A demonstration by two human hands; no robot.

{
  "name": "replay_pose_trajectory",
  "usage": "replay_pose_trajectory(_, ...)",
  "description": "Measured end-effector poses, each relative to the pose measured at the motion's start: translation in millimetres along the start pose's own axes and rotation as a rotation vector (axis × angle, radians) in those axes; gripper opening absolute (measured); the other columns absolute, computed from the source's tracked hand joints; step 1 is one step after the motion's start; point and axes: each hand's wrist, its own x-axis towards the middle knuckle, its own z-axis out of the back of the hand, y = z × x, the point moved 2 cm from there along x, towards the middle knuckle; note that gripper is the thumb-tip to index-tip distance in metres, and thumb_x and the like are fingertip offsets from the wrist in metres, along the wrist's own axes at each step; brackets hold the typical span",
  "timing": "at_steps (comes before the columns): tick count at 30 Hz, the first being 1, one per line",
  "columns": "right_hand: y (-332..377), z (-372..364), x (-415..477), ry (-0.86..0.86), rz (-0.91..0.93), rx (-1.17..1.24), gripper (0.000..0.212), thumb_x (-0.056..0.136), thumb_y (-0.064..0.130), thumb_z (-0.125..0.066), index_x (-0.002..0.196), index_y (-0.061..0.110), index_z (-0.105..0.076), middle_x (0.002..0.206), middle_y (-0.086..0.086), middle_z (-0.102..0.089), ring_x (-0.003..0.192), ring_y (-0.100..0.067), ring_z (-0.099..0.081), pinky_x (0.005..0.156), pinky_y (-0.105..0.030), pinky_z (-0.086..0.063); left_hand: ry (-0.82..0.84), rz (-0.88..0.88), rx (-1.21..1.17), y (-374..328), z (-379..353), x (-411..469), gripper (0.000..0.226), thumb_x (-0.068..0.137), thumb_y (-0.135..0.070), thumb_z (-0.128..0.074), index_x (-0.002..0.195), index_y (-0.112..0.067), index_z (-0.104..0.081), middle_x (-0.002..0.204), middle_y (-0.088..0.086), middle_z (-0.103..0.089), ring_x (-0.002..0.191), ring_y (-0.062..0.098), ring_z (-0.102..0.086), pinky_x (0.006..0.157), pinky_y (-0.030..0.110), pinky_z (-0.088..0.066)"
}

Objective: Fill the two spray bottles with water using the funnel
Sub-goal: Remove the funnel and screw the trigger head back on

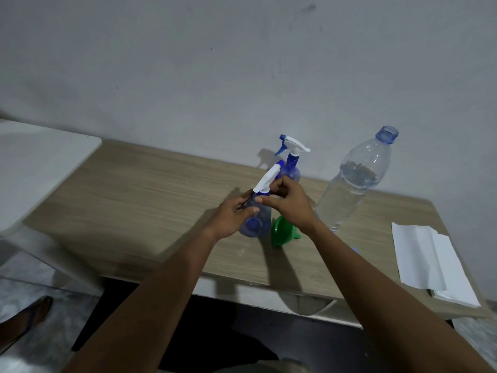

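Far left: white flat surface (pixel 40 162) beside wood-grain desk (pixel 148 189), no obstruction.

Centre: my left hand (pixel 234 216) grips body of tilted translucent blue plastic spray bottle (pixel 255 224). Right hand (pixel 289 204) pinches its neck under white trigger head (pixel 266 179). Unscrewing or tightening, can't tell which. Fill level unreadable.

Green plastic funnel (pixel 281 232) lies on its side just beside, idle.

Behind: second blue spray bottle (pixel 291 168), head on.

Right: tall clear uncapped water bottle (pixel 352 184), part full, close to my right forearm. I judge it a knock risk.

Far right: white folded paper (pixel 425 259).
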Motion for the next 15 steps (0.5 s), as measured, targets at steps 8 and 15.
replay_pose_trajectory(8,-2,10,1,0.125,0.021,0.003,0.028,0.094,0.006,-0.070,0.122,0.006,-0.066,0.114,-0.006,-0.075,0.106,-0.011,-0.071,0.097,-0.026,-0.055,-0.002,-0.011,-0.025,0,-3,0,0.048,0.096,-0.008,-0.064,0.140,-0.022,-0.055,0.129,-0.001,-0.068,0.120,0.012,-0.063,0.102,0.026,-0.050)
replay_pose_trajectory(15,1,-3,2,0.003,0.081,-0.104,0.024,0.087,0.014,-0.080,0.104,0.008,-0.064,0.100,-0.008,-0.072,0.094,-0.017,-0.069,0.083,-0.016,-0.054,-0.039,-0.010,-0.041,3,-5,2,0.049,0.094,-0.001,-0.063,0.138,-0.020,-0.055,0.129,0.002,-0.067,0.119,0.013,-0.063,0.105,0.027,-0.048)
